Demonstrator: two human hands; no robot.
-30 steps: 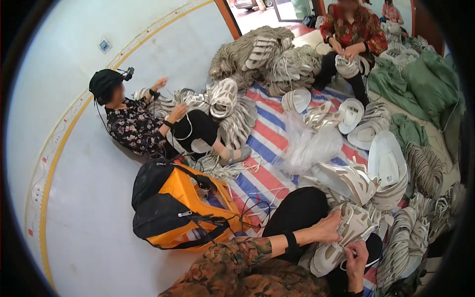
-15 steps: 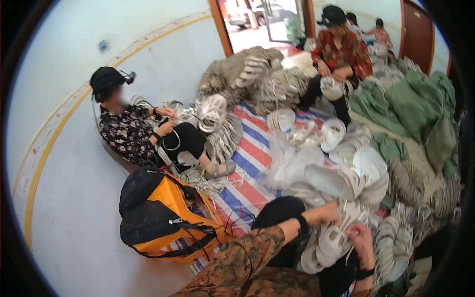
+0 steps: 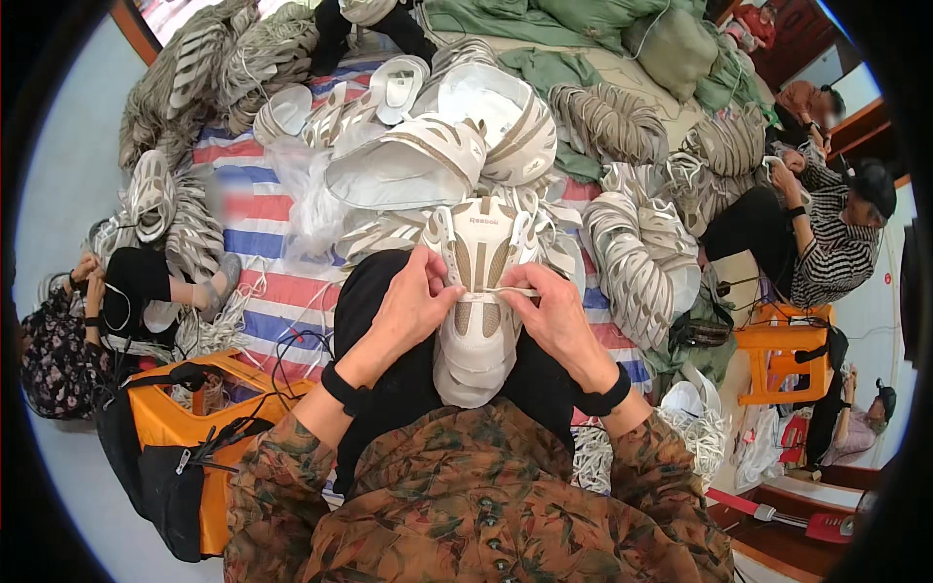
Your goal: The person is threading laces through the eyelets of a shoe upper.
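Across my lap lies a white and beige sneaker upper (image 3: 474,358), its toe toward me and its tongue pointing away. A pale flat shoelace (image 3: 480,296) runs across its front, over the lower eyelets. At the upper's left edge, my left hand (image 3: 413,301) is closed, thumb and fingers pinching the lace. On the opposite side my right hand (image 3: 554,313) pinches the lace too, with a short free end sticking out past the fingers. Both wrists wear black bands. Just beyond my hands, large nested bundles of similar uppers (image 3: 413,160) lie on the striped sheet.
Striped plastic sheeting (image 3: 260,243) covers the floor. Stacked uppers (image 3: 632,262) stand to the right, near green sacks (image 3: 544,24). An orange stool (image 3: 219,389) with a black bag (image 3: 170,496) is at my left; another orange stool (image 3: 785,355) stands right. Several people sit around.
The view has swung right and down, bringing my hands to the middle. The upper now faces me squarely, with both hands pinching its lace.
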